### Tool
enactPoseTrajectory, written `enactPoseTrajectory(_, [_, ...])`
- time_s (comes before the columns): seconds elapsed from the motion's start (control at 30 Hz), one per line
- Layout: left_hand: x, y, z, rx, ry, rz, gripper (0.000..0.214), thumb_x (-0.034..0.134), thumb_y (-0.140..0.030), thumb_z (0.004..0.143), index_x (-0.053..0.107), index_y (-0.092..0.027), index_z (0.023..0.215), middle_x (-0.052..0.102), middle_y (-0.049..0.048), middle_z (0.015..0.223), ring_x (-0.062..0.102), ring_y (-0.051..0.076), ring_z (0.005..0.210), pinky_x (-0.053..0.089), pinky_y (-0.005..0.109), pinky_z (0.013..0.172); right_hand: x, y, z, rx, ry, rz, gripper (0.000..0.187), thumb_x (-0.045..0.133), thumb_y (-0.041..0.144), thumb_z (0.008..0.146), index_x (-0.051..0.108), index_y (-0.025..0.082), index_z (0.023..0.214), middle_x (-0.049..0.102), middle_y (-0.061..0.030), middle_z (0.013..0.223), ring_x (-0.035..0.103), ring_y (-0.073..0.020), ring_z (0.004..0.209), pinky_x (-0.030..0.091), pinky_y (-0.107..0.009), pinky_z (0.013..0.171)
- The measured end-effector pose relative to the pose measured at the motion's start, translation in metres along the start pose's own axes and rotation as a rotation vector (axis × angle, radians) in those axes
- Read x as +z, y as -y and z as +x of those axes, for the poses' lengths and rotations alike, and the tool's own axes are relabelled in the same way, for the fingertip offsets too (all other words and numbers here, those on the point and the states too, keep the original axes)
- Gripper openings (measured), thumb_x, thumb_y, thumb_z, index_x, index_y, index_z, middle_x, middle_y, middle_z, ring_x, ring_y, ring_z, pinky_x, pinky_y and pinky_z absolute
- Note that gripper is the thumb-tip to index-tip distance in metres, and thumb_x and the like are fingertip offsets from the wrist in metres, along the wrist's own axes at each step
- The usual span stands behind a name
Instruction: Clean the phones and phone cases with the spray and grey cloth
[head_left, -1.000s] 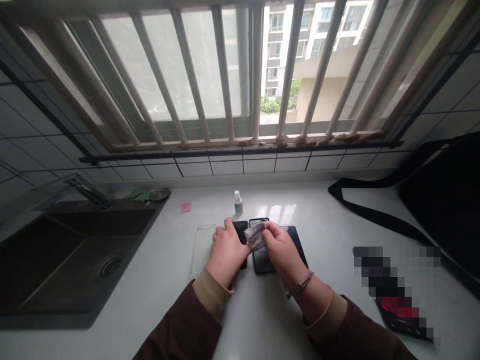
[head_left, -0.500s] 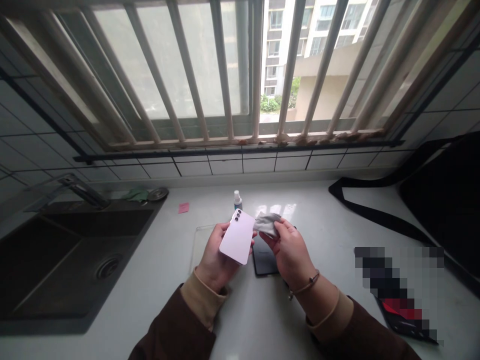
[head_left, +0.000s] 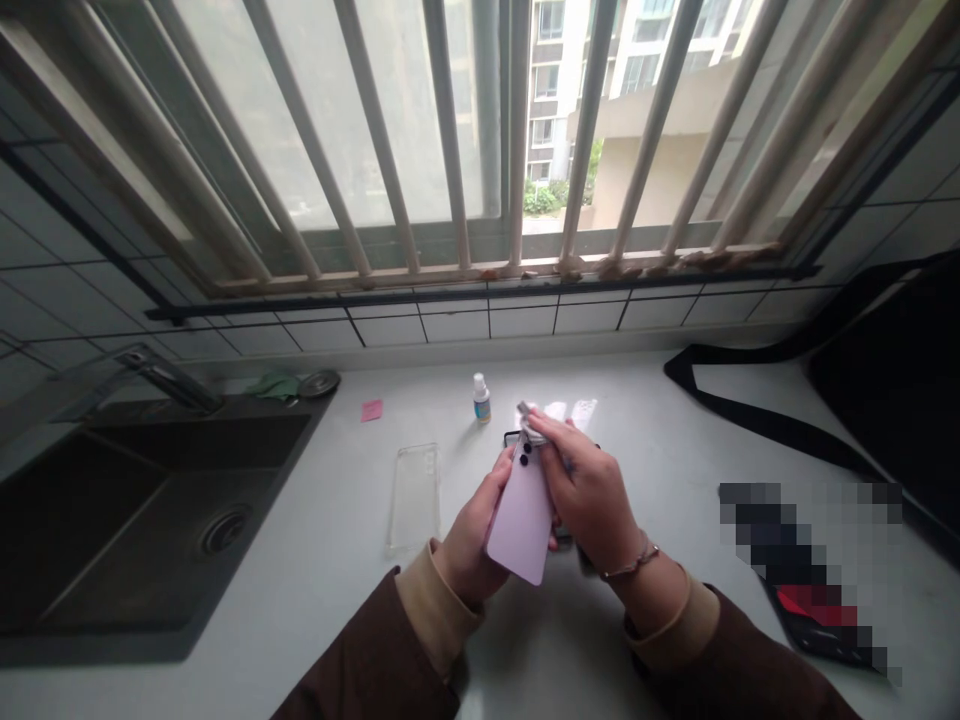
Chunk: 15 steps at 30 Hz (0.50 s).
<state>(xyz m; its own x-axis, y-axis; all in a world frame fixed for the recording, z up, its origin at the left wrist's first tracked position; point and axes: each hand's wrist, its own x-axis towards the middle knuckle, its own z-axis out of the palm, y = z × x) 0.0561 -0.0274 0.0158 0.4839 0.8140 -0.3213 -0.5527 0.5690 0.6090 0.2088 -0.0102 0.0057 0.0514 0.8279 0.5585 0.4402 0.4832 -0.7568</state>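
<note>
A pale purple smartphone (head_left: 520,520), its back facing up, rests in my left hand (head_left: 474,535), whose fingers close round its edges. My right hand (head_left: 589,485) pinches a grey cloth (head_left: 529,420) against the phone's upper end, beside the camera lenses. Part of the cloth is hidden under the fingers. Left of my hands a clear phone case (head_left: 415,500) lies on the counter. A small white spray bottle (head_left: 481,400) stands upright beyond the phone. Behind my hands, a dark flat object is mostly covered.
On the left is a dark sink (head_left: 150,540) with a faucet (head_left: 169,380). A pink paper square (head_left: 372,410) lies near it. At the right are a black bag (head_left: 892,370) with its strap and a pixelated dark item (head_left: 817,590). A barred window (head_left: 450,150) is ahead.
My left hand has moved the phone right and toward me. My right hand has brought the cloth from beside the phone onto its upper end. The clear case is now more exposed.
</note>
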Motion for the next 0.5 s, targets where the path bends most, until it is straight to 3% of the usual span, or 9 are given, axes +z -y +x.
enactPoseTrajectory(0.13, [0.001, 0.002, -0.004, 0.055, -0.032, 0.036, 0.054, 0.053, -0.047, 0.104, 0.052, -0.02, 0.151, 0.077, 0.009, 0.093, 0.07, 0.021, 0.061, 0.059, 0.032, 0.057, 0.003, -0.003, -0.002, -0.183, 0.112, -0.094, 0.045, 0.046, 0.015, 0.108, 0.061, 0.026, 0.149, 0.063, -0.0089, 0.151, 0.06, -0.0252, 0.141, 0.045, -0.05, 0.124])
enactPoseTrajectory(0.23, [0.0, 0.002, -0.002, 0.076, -0.049, 0.008, 0.053, 0.054, -0.045, 0.105, 0.053, -0.021, 0.152, 0.079, 0.0108, 0.105, 0.072, 0.02, 0.065, 0.059, 0.031, 0.059, 0.005, -0.006, -0.003, -0.272, 0.155, -0.146, 0.051, 0.043, 0.01, 0.107, 0.056, 0.026, 0.154, 0.06, -0.0095, 0.154, 0.055, -0.0258, 0.145, 0.042, -0.054, 0.125])
enactPoseTrajectory(0.33, [0.001, 0.002, 0.003, 0.153, -0.046, -0.146, 0.048, 0.05, -0.037, 0.108, 0.055, -0.019, 0.152, 0.076, 0.0127, 0.127, 0.077, 0.022, 0.098, 0.062, 0.03, 0.084, 0.006, -0.006, -0.004, -0.349, 0.235, -0.182, 0.055, 0.042, 0.006, 0.105, 0.054, 0.025, 0.155, 0.059, -0.0107, 0.154, 0.052, -0.0262, 0.148, 0.038, -0.058, 0.127])
enactPoseTrajectory(0.4, [0.003, 0.001, 0.006, 0.2, -0.039, -0.274, 0.046, 0.045, -0.033, 0.11, 0.058, -0.015, 0.149, 0.073, 0.013, 0.134, 0.071, 0.022, 0.123, 0.055, 0.03, 0.107, 0.007, -0.004, -0.005, -0.393, 0.284, -0.189, 0.055, 0.042, 0.004, 0.105, 0.054, 0.023, 0.155, 0.059, -0.0117, 0.154, 0.051, -0.026, 0.148, 0.037, -0.059, 0.127])
enactPoseTrajectory(0.5, [0.003, -0.001, 0.009, 0.205, -0.04, -0.365, 0.045, 0.042, -0.034, 0.11, 0.064, -0.01, 0.14, 0.073, 0.0153, 0.134, 0.065, 0.023, 0.133, 0.046, 0.033, 0.12, 0.009, 0.0, -0.007, -0.451, 0.343, -0.166, 0.054, 0.044, 0.004, 0.104, 0.052, 0.021, 0.156, 0.058, -0.0127, 0.155, 0.05, -0.0243, 0.149, 0.037, -0.056, 0.128])
